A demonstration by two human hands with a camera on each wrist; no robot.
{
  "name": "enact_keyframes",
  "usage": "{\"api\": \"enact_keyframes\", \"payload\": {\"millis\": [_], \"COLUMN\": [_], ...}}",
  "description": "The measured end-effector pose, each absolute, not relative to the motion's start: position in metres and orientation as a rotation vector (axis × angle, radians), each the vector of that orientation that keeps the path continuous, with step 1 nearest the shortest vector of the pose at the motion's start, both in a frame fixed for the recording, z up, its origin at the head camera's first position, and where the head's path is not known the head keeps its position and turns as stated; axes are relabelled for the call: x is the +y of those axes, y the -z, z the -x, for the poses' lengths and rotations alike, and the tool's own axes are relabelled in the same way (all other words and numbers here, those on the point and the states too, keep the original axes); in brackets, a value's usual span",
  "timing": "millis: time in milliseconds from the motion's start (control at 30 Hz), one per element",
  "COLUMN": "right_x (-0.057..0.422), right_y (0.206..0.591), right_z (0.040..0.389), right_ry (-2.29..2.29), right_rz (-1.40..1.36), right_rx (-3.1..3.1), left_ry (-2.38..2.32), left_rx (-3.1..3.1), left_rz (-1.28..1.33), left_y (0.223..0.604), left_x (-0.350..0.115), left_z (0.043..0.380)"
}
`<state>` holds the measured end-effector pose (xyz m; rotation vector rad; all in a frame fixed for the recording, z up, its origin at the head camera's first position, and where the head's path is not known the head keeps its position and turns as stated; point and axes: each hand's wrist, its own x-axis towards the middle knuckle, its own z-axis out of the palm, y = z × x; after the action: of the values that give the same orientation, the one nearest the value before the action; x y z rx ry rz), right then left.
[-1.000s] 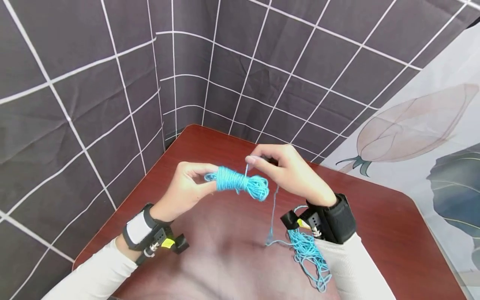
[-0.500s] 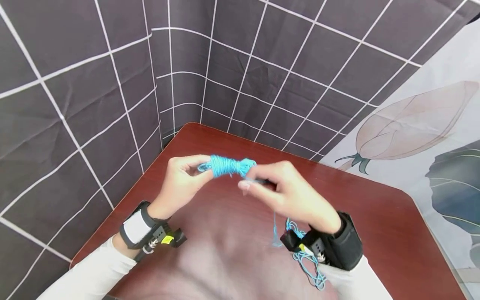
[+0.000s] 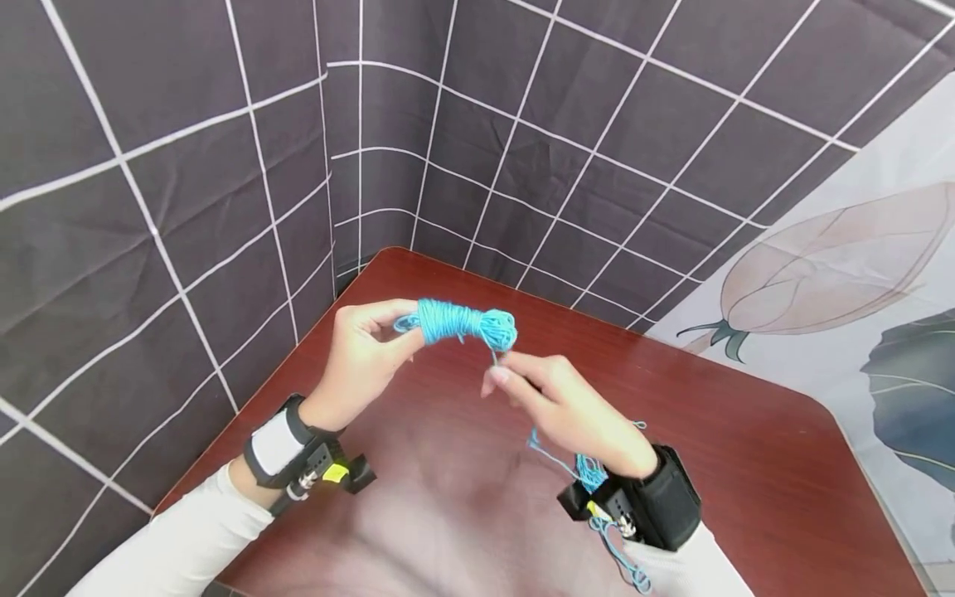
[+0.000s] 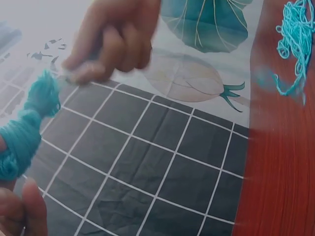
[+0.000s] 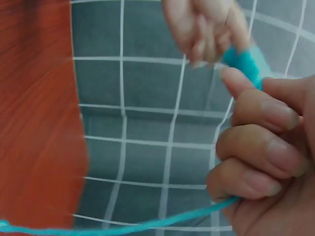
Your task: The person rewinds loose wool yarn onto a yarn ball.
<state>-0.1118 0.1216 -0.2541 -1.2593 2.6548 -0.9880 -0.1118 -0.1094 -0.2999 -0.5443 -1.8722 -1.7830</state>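
Note:
A bundle of light-blue cord (image 3: 451,321), wrapped round its middle with loops showing at both ends, hangs above the table. My left hand (image 3: 367,352) pinches its left end between thumb and fingers. Just below the bundle's right end, my right hand (image 3: 574,406) pinches the cord strand that leads off it. In the right wrist view the fingers of the right hand (image 5: 261,142) are curled, and the strand (image 5: 162,222) runs out beneath them. A loose tangle of the same cord (image 4: 295,39) lies on the table, partly hidden by the right wrist in the head view.
The reddish-brown table (image 3: 753,439) lies under both hands. Dark cloth with a white grid (image 3: 477,108) hangs behind and to the left. A pale cloth with a printed flower bud (image 3: 828,274) hangs at the right. Wrist cameras (image 3: 309,464) are strapped to both arms.
My right hand has passed from above the bundle, across its right end, to below it, carrying the strand round. The left hand and bundle have risen slightly and shifted a little left.

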Motion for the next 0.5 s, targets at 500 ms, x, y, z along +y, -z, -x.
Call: {"api": "enact_keyframes", "payload": {"millis": [500], "right_x": [0.114], "right_y": [0.196], "right_z": [0.118], "right_ry": [1.029], "right_rz": [1.211], "right_rx": [2.669], "left_ry": [1.815], "left_rx": [-1.839], "left_rz": [0.748], "left_y": [0.300], "left_x": [-0.102], "left_z": [0.107]}}
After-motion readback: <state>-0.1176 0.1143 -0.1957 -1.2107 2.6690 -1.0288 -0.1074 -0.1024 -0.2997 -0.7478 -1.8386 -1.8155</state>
